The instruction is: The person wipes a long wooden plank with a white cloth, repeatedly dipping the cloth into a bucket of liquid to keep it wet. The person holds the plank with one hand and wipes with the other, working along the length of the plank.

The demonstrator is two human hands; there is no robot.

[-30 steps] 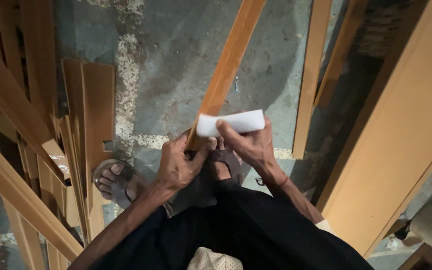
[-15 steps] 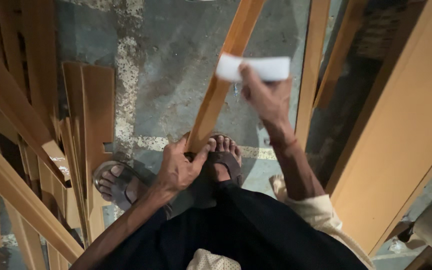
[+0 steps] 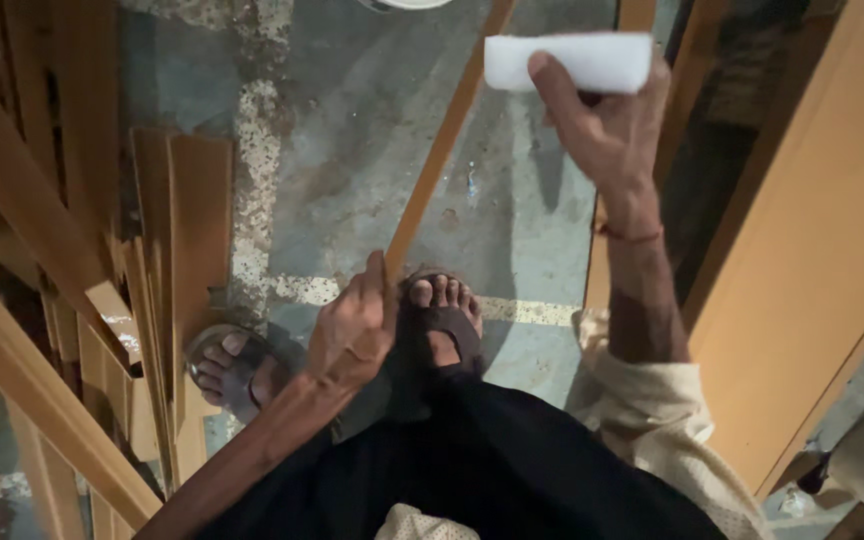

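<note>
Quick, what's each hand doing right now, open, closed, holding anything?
Left hand: closed on the near end of the long wooden strip.
Right hand: closed around a white rectangular block, raised off the strip.

Wood offcuts (image 3: 177,260), sandals (image 3: 442,330), concrete floor (image 3: 352,150)

A cream rolled-up sleeve (image 3: 652,400), a thin red wrist thread (image 3: 630,236), a black lower garment (image 3: 472,470) and dark sandals (image 3: 447,325).
</note>
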